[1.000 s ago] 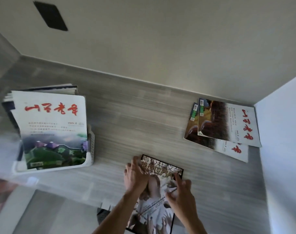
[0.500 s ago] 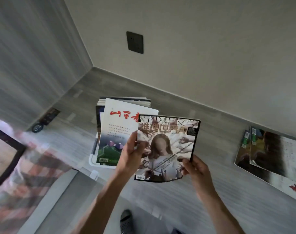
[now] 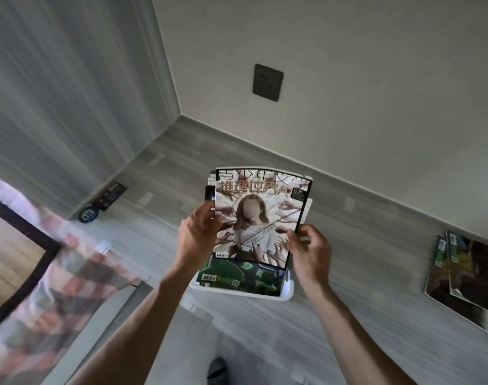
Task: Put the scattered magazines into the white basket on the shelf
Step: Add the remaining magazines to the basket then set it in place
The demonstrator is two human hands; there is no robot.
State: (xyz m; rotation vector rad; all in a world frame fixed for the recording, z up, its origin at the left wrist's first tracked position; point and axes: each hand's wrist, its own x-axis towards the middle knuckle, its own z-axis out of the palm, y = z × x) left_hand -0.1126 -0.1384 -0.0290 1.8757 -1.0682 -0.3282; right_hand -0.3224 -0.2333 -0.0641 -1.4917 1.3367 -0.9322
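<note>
Nearest, our left hand (image 3: 194, 240) pinches the left edge of the magazine (image 3: 258, 218), fingers closed on it. Our right hand (image 3: 311, 252) grips its lower right corner, thumb on the cover and fingers curled behind. The magazine is held face up directly above the white basket (image 3: 288, 287), which stands on the grey shelf (image 3: 348, 245) and already contains a green-covered magazine (image 3: 243, 276). Two further magazines (image 3: 468, 276) lie overlapped on the shelf, well apart to the right. Beyond, a dark wall socket (image 3: 268, 82) is mounted on the wall.
</note>
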